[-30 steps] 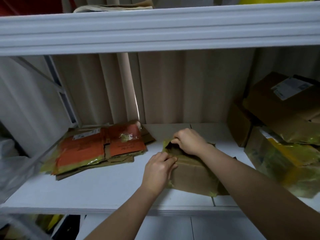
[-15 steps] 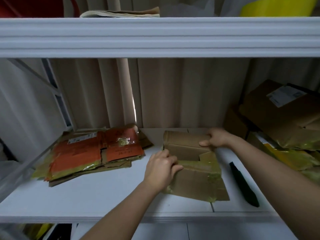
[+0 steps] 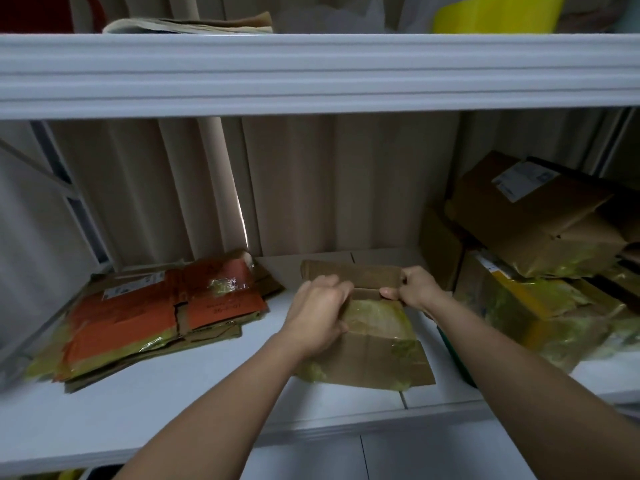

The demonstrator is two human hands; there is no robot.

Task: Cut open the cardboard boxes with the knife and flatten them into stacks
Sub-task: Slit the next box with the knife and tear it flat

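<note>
A brown cardboard box (image 3: 372, 344) with yellowish tape lies opened out in the middle of the white shelf (image 3: 173, 403). Its far flap stands folded up. My left hand (image 3: 317, 315) grips the box's left edge near the fold. On the other side, my right hand (image 3: 414, 287) pinches the right end of the raised flap. The dark knife (image 3: 457, 358) lies on the shelf just right of the box, mostly hidden by my right forearm. To the left sits a stack of flattened boxes (image 3: 156, 317), topped with orange.
Unopened brown boxes (image 3: 533, 265) with yellow tape are piled at the right end of the shelf. A white upper shelf (image 3: 311, 74) overhangs the work area. Corrugated wall panels close the back.
The far flap has been folded up from the box. My right hand moved from the flap's top right to its right end, and my left hand slid up to the fold.
</note>
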